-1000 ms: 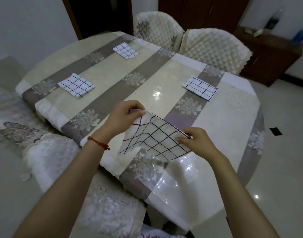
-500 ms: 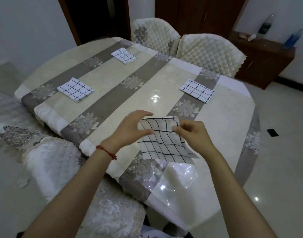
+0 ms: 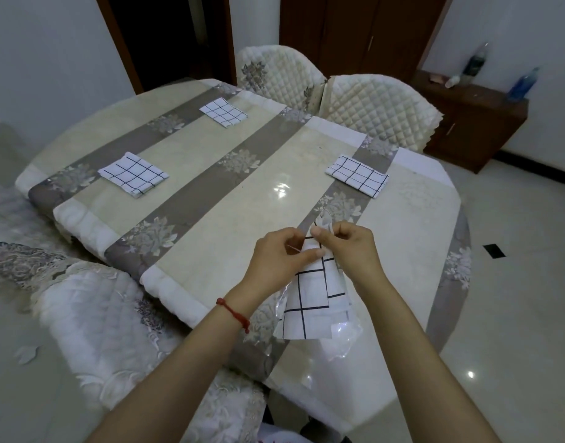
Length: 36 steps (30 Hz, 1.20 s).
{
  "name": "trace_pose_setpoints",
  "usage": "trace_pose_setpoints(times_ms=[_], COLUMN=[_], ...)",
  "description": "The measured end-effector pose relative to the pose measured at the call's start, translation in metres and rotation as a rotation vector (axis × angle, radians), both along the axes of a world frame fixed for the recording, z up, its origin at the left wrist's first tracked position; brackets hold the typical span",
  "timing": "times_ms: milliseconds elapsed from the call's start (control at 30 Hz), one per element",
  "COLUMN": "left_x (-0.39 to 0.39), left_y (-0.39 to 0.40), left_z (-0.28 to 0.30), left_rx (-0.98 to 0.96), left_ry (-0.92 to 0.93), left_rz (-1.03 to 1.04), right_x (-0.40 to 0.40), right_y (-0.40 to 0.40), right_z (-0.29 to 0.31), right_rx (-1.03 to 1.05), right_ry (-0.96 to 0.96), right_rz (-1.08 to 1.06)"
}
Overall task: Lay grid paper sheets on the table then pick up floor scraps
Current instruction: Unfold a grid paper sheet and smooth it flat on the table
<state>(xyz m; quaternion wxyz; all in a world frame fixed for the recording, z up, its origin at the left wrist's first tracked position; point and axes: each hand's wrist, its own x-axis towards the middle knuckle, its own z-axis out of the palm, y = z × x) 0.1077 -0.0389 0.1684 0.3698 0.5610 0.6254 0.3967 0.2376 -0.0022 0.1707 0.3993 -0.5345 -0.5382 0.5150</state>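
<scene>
A white grid sheet (image 3: 310,295) with black lines hangs folded over the near edge of the oval table (image 3: 210,199). My left hand (image 3: 279,254) and my right hand (image 3: 351,247) pinch its top close together, thumbs almost touching. Three folded grid sheets lie flat on the table: one at the left (image 3: 133,174), one at the far middle (image 3: 223,112), one at the right (image 3: 358,176). A pale scrap (image 3: 26,353) lies on the floor at lower left.
Two quilted chairs (image 3: 380,110) stand behind the table; another covered chair (image 3: 92,302) is at my left. A dark wooden cabinet (image 3: 469,123) with bottles stands at the back right. A small dark square (image 3: 493,251) marks the glossy floor on the right.
The sheet was spread wide between my hands a second ago. My hands have come together and the sheet now hangs folded and narrow.
</scene>
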Motion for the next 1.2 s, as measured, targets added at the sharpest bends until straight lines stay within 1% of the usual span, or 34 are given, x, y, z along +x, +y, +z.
trace_pose_setpoints(times_ms=[133, 233, 333, 500, 633, 700, 767, 833, 933, 1000, 1100, 1200], left_x=[-0.006, -0.014, -0.027, -0.054, -0.069, -0.076, -0.081, -0.08, -0.063, -0.047, -0.025, -0.011], left_y=[0.001, 0.002, 0.005, 0.011, 0.015, 0.018, 0.023, 0.025, 0.02, 0.012, 0.003, 0.0], left_z=[-0.005, -0.005, -0.005, 0.002, 0.01, 0.012, 0.01, 0.008, 0.011, 0.014, 0.016, 0.016], left_rx=[-0.013, -0.05, -0.044, -0.013, -0.002, -0.024, -0.015, 0.045, 0.164, 0.215, 0.25, 0.151], left_ry=[-0.095, -0.172, -0.202, -0.194, -0.124, -0.076, -0.014, 0.06, 0.178, 0.214, 0.213, 0.102], left_rz=[0.02, 0.051, 0.099, 0.098, 0.039, 0.008, 0.024, 0.085, 0.129, 0.101, 0.073, 0.075], right_x=[0.003, 0.009, 0.018, 0.031, 0.036, 0.038, 0.04, 0.037, 0.029, 0.022, 0.012, 0.004], right_y=[-0.003, -0.001, 0.002, 0.01, 0.013, 0.014, 0.016, 0.016, 0.016, 0.016, 0.014, 0.01], right_z=[0.003, 0.004, 0.006, 0.012, 0.021, 0.026, 0.029, 0.03, 0.028, 0.027, 0.026, 0.026], right_rx=[0.02, -0.019, 0.001, 0.048, 0.094, 0.083, 0.058, 0.019, -0.046, -0.079, -0.117, -0.124], right_ry=[0.006, 0.001, -0.047, -0.199, -0.334, -0.356, -0.356, -0.347, -0.289, -0.233, -0.122, -0.035], right_rz=[0.053, 0.087, 0.083, 0.06, 0.137, 0.177, 0.218, 0.236, 0.178, 0.144, 0.094, 0.053])
